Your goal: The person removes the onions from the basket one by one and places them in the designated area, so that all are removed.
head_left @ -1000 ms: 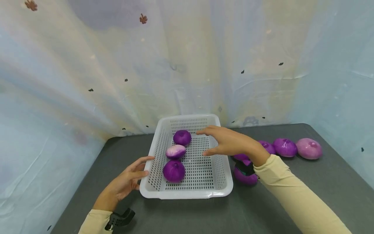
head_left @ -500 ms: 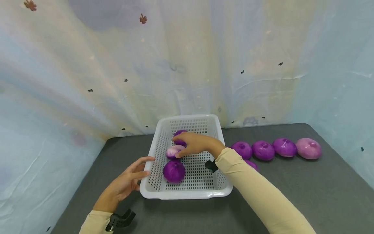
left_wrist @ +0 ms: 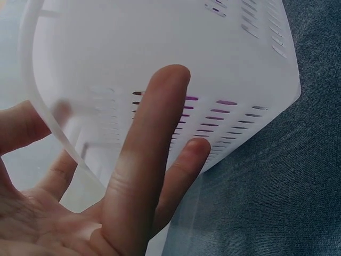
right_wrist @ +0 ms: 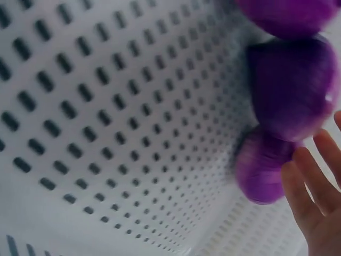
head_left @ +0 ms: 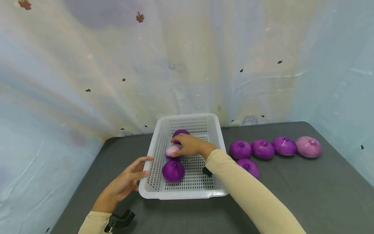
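Hands of the person are both at the white basket [head_left: 181, 195], which stands on the dark table [head_left: 292, 195]. Clock hours are those of the head view. At the basket's 9 o'clock side, the left hand [head_left: 125, 180] has its fingers spread, and they touch the rim and the wall. The right hand [head_left: 191, 144] comes into the basket from 4 o'clock and bends over the pale onion [head_left: 170, 151], its thumb at the near side and its fingers at the far side; I cannot tell if they pinch it firmly.

This onion is the middle 1 of 3 in a line: the far purple onion [head_left: 180, 132] is at its 1 o'clock, the near purple onion [head_left: 173, 171] at its 6 o'clock. Outside, at 3 o'clock of the basket, 4 onions [head_left: 263, 149] make a row on the table, the outermost pinkish. The fifth onion [head_left: 248, 166] lies at 5 o'clock of the row's nearest one. Behind, at 12 o'clock, hangs a patterned cloth [head_left: 190, 65].
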{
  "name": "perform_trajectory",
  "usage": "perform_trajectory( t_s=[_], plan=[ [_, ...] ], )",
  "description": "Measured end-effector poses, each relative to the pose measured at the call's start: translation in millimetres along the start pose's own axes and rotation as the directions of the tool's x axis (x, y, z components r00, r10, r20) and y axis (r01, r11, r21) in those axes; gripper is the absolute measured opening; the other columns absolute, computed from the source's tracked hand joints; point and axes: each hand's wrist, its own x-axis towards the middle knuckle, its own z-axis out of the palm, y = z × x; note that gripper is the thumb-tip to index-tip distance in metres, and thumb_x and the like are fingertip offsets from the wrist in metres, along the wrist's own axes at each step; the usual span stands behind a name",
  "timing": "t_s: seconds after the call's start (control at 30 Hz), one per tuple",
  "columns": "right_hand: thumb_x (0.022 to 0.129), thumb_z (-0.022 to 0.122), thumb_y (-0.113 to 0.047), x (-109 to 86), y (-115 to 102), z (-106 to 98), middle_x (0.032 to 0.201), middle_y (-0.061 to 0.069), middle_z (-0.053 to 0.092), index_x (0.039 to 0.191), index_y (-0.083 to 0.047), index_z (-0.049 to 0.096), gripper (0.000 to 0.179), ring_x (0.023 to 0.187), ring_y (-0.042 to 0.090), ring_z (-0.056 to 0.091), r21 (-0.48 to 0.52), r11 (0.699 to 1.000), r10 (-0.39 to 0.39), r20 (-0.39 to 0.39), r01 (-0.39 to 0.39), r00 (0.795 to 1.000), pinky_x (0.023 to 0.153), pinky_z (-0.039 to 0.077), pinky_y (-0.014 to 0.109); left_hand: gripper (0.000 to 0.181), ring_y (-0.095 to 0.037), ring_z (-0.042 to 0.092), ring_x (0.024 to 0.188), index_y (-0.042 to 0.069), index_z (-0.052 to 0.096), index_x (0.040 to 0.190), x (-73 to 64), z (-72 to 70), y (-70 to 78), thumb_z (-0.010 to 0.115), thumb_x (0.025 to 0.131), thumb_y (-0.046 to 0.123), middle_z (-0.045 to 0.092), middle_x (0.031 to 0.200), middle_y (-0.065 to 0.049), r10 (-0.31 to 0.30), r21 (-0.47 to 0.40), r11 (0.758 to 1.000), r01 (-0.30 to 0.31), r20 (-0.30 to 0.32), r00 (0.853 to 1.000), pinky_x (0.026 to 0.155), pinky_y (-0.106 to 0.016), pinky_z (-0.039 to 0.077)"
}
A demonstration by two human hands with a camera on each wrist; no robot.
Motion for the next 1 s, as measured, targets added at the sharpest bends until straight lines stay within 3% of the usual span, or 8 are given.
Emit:
perform_trajectory(
  t_s=[0.2, 0.57, 0.77, 1.0],
  plan=[
    [0.09, 0.066, -0.053, 1.2, -0.3, 6.4, 0.157, 0.005, 0.041, 0.151, -0.023, 0.043, 0.071, 0.148, 0.027, 0.036, -0.01, 0.999, 0.035, 0.032, -0.035, 0.999, 0.12, 0.03, 0.049, 0.052, -0.028, 0.065, 0.115, 0.025, 0.034, 0.149, -1.5, 2.2, 0.2, 0.055, 0.102, 0.019, 0.038, 0.151, -0.012, 0.0, -0.004, 1.0, 0.0, -0.006, 1.0, 0.078, -0.05, 0.059],
    [0.092, 0.067, -0.049, 3.5, -1.8, 11.3, 0.14, 0.0, 0.06, 0.148, -0.028, 0.046, 0.063, 0.13, 0.021, 0.056, -0.058, 0.998, 0.036, 0.06, -0.032, 0.998, 0.109, 0.045, 0.045, 0.051, -0.029, 0.065, 0.115, 0.025, 0.035, 0.148, -2.5, 1.3, 3.4, 0.055, 0.102, 0.017, 0.037, 0.151, -0.014, 0.009, -0.001, 1.0, -0.009, 0.0, 1.0, 0.078, -0.052, 0.059],
    [0.091, 0.069, -0.049, 1.6, -3.1, 12.3, 0.14, 0.002, 0.058, 0.141, -0.029, 0.049, 0.057, 0.126, 0.021, 0.057, -0.067, 0.996, 0.055, 0.055, -0.052, 0.997, 0.107, 0.046, 0.045, 0.051, -0.028, 0.065, 0.114, 0.025, 0.034, 0.149, -3.5, 1.0, 2.1, 0.054, 0.103, 0.017, 0.03, 0.155, -0.016, 0.01, -0.001, 1.0, -0.01, 0.003, 1.0, 0.078, -0.052, 0.059],
    [0.087, 0.075, -0.043, 0.5, -3.9, 10.9, 0.15, 0.005, 0.046, 0.147, -0.023, 0.045, 0.07, 0.131, 0.025, 0.053, -0.036, 0.999, 0.031, 0.021, -0.03, 0.999, 0.109, 0.044, 0.046, 0.051, -0.027, 0.066, 0.113, 0.026, 0.036, 0.149, -2.9, 3.0, 1.8, 0.056, 0.102, 0.02, 0.028, 0.157, -0.018, 0.0, 0.002, 1.0, 0.0, -0.019, 1.0, 0.079, -0.052, 0.059]
  ],
)
